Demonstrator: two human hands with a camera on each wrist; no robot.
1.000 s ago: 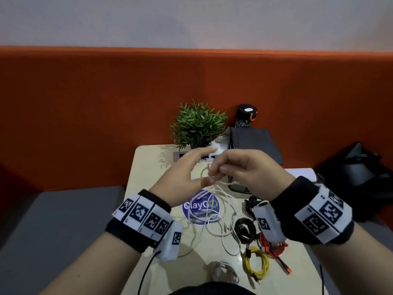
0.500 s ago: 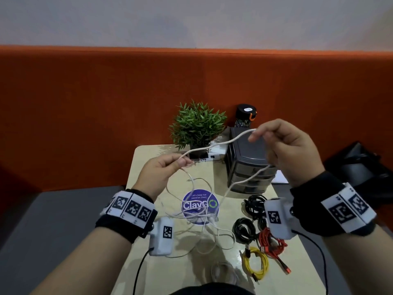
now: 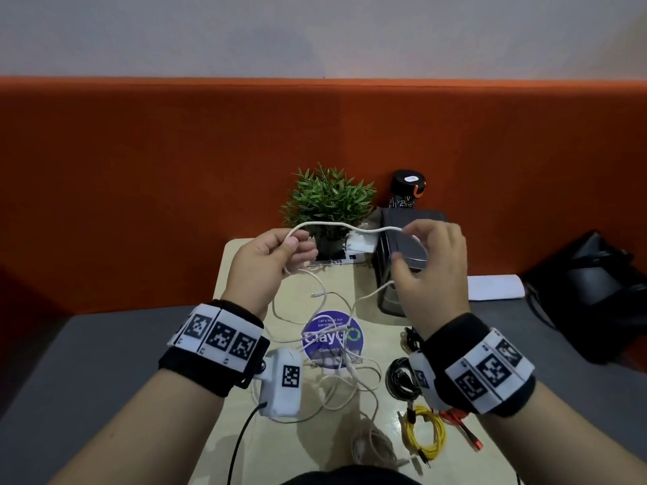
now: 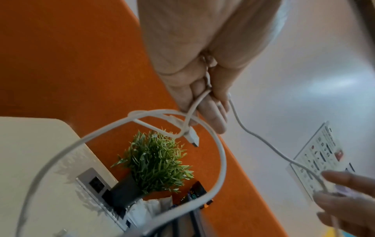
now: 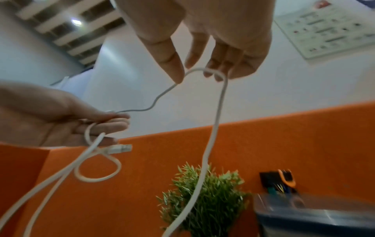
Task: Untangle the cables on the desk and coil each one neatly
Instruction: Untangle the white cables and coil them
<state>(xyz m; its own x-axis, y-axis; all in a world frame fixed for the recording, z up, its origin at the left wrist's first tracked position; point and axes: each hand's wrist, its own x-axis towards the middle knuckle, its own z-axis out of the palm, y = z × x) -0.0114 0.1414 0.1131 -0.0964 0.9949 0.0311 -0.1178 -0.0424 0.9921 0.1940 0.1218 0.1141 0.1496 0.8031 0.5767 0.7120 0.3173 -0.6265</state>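
Orange partition [image 3: 140, 190] fills the background; beige desk [image 3: 245, 446] runs from 6 to 12 o'clock in head view. At 12 o'clock sits a potted plant [image 3: 327, 201], w/ a dark drawer unit [image 3: 411, 236] and black cup [image 3: 408, 190] just to its 3 o'clock side. Left hand [image 3: 266, 267] is raised above the desk at approx 10 o'clock, grip closed on the white cable [image 3: 336, 226], a small loop round the fingers and the USB plug [image 4: 192, 136] hanging just below them. Right hand [image 3: 432, 271] is up at approx 2 o'clock, grip narrow, thumb and fingertips [image 5: 174, 70] pinching the same cable where it bends over. The cable spans between both hands, then drops to a loose tangle on the desk by the round purple sticker [image 3: 332, 339] at centre. At 4–5 o'clock lie a black coil [image 3: 401, 379], yellow coil [image 3: 425, 435], and a red cable [image 3: 462, 423] partly hidden by the right wrist.
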